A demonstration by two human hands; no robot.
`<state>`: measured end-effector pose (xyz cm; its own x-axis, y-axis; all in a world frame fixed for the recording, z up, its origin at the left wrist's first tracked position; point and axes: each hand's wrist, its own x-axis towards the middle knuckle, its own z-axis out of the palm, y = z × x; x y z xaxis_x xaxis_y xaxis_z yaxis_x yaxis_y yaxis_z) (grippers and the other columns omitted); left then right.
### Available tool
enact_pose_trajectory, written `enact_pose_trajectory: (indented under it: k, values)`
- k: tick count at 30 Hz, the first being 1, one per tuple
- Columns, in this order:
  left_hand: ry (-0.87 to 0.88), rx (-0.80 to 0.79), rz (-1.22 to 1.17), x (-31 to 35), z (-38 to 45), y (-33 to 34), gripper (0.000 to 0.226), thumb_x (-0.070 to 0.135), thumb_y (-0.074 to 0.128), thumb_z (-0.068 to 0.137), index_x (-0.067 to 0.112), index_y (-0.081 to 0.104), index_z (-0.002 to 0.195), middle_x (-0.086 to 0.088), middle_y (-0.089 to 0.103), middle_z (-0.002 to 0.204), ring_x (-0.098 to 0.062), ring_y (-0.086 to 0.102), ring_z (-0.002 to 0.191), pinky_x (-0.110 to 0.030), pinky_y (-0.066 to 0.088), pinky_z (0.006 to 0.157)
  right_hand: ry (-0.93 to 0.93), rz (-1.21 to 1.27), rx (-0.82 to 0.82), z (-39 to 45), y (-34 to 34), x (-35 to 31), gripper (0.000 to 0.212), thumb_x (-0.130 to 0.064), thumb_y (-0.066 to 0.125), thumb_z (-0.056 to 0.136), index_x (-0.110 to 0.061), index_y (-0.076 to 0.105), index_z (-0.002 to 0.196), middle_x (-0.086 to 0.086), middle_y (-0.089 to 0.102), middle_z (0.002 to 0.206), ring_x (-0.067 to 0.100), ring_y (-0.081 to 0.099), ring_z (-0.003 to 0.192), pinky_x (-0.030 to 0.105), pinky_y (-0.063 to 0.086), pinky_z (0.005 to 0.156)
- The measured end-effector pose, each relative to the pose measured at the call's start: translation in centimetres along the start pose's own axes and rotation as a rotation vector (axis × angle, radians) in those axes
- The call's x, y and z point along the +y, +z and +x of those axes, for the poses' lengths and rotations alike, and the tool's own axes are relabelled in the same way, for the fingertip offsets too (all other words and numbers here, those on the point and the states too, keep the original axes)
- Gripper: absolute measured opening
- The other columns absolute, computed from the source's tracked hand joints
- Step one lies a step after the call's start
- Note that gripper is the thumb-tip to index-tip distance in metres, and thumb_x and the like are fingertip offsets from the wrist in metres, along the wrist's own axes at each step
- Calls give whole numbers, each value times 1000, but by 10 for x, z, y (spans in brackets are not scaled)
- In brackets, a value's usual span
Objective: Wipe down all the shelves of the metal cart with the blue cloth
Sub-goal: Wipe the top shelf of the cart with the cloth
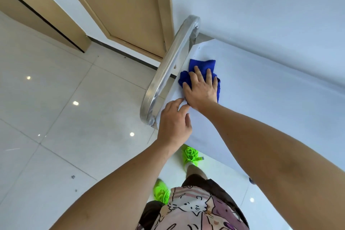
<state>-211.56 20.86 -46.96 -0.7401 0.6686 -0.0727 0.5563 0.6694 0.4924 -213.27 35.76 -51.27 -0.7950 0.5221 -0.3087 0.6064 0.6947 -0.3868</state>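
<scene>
The metal cart's top shelf (261, 99) is a pale, reflective sheet that fills the right half of the head view. A curved steel handle (168, 69) runs along its left end. The bunched blue cloth (201, 65) lies on the shelf close to the handle. My right hand (200, 89) presses flat on the cloth with fingers spread. My left hand (174, 123) rests on the shelf's near left edge, just below the right hand, fingers loosely bent and touching the surface. The lower shelves are hidden under the top one.
A tan wooden door (121, 5) and a white wall stand behind the cart. Glossy light floor tiles (56, 117) spread to the left. My feet in bright green shoes (190, 155) stand beside the cart's near edge.
</scene>
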Motion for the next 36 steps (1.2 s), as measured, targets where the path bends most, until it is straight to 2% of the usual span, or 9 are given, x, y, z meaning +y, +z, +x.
enact_pose_trajectory:
  k: [3,7,10,15,19,22,26,32,36]
  values:
    - [-61,23,-78,-6,-36,-4,30,4,57,86,13,70,111,-8,63,122,-30,56,110,-40,48,91,-15,0,-17,-33,12,-7,59,-53,29,99,-29,30,153,-9,9,168,29,-8,154,53,-7,122]
    - [-95,-24,-11,-35,-70,-20,26,6,55,85,10,69,106,-7,64,118,-31,56,107,-38,47,90,-19,-30,-57,-78,30,-16,62,-59,29,98,-31,28,154,-10,8,168,29,-8,154,54,-7,122]
    - [-124,24,4,-50,-92,-35,25,8,57,86,11,68,108,-7,63,120,-30,55,109,-37,47,92,-25,-51,-48,-117,52,-24,68,-65,27,95,-32,25,154,-9,7,168,31,-9,153,56,-7,121]
    - [-70,52,3,-60,-115,-55,31,11,56,88,17,67,117,-5,63,121,-26,53,111,-37,48,94,3,-138,-78,-166,80,-39,75,-75,23,91,-41,13,156,-11,3,168,34,-12,152,62,-9,116]
    - [-38,52,16,-51,-115,-58,34,13,56,90,16,64,123,-5,61,126,-25,51,118,-38,48,97,-12,-179,-70,-170,78,-36,68,-68,27,95,-42,9,155,-10,5,168,36,-7,152,71,0,110]
    - [-55,48,20,-38,-113,-52,35,15,56,91,16,62,125,-6,59,132,-25,49,123,-40,46,101,-60,-229,-78,-169,74,-27,69,-64,32,97,-39,7,156,-9,5,168,36,-5,152,69,5,111]
    - [-72,46,34,-29,-114,-38,35,15,57,91,16,61,125,-5,58,133,-25,49,123,-39,45,102,-120,-238,-6,-173,79,-15,63,-57,28,101,-35,8,157,-7,8,167,36,-3,152,66,1,115]
    - [-70,-17,69,-6,-110,-12,34,18,57,90,14,62,124,-5,61,126,-28,52,116,-40,46,99,-105,-155,-5,-181,71,13,68,-54,15,95,-31,6,158,-6,5,168,33,-6,153,60,-2,120]
    - [-32,-50,61,27,-105,6,38,17,53,91,13,61,128,-7,59,130,-28,50,120,-42,45,101,-57,-118,-4,-189,63,42,70,-46,32,98,-30,1,159,-6,-1,169,32,-11,153,59,-6,120]
